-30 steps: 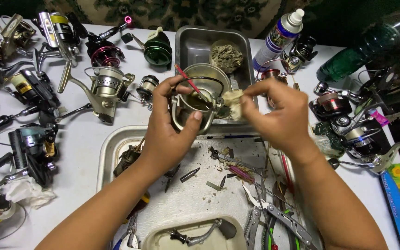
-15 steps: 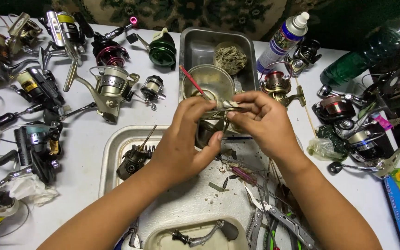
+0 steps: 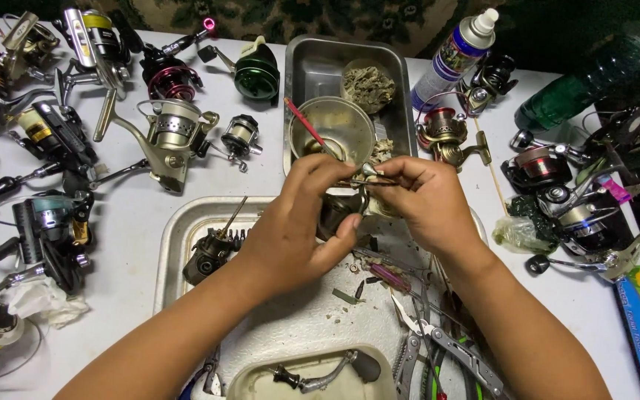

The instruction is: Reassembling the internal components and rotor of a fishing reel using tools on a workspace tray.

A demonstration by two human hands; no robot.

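A white worktop (image 3: 261,185) carried everything, crowded on both sides with fishing reels. In the middle lay a large metal tray (image 3: 179,244), scattered with small screws and bits of debris, and beyond it a deeper steel pan (image 3: 312,67) holding a round metal bowl (image 3: 335,130) with a red-handled brush (image 3: 307,127) leaning in it. A green bottle (image 3: 587,81) lay at the far right, and a spray bottle (image 3: 457,48) stood just beside the pan.

Above the tray's far edge, the left hand (image 3: 290,233) was closed around a dark reel part (image 3: 338,211), thumb pressed against its lower side. The right hand (image 3: 424,200) pinched a thin metal tool (image 3: 357,181) between its fingertips, the tool's tip lying across the top of the part and touching the left fingers. A silver spinning reel (image 3: 168,137) sat to the left on the worktop, a dismantled reel body (image 3: 209,252) lay in the tray near the left wrist, and folding pliers (image 3: 438,341) rested under the right forearm.
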